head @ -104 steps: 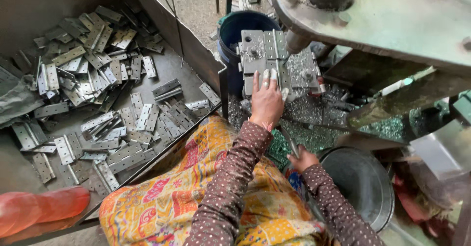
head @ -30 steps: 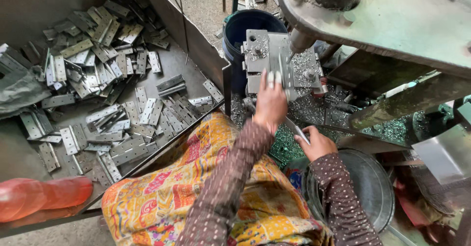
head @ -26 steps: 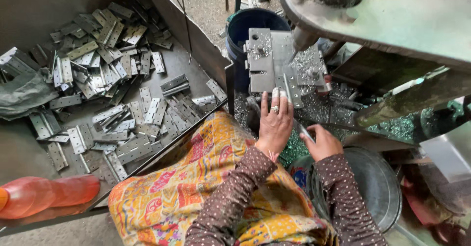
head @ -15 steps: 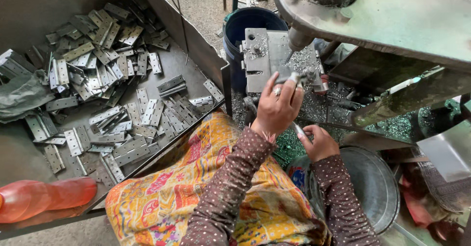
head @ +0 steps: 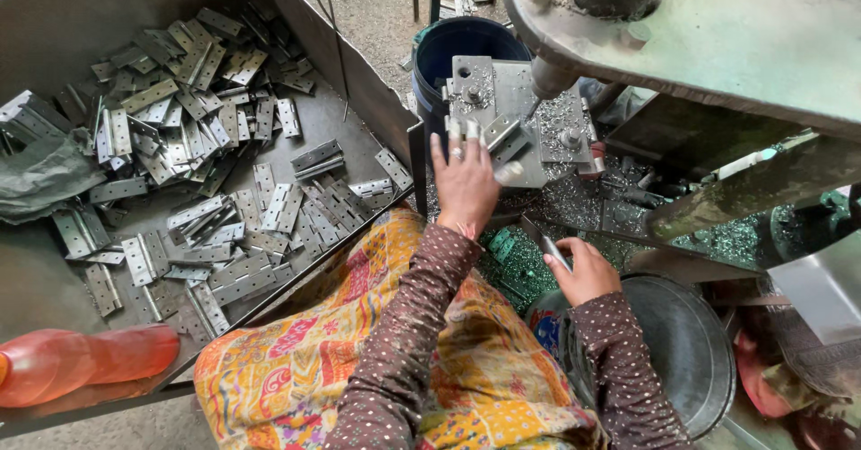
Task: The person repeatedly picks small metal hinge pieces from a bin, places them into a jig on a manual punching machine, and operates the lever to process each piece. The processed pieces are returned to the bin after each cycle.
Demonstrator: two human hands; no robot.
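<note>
Head view: left hand (head: 466, 185) with fingers spread, pressing a metal hinge (head: 504, 136) just ahead, long axis slanting right; right hand (head: 585, 270), farther back, clutching a lever (head: 545, 245).

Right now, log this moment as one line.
left hand: on hinge at drill jig | right hand: holding metal piece | tray: loose hinges
</note>
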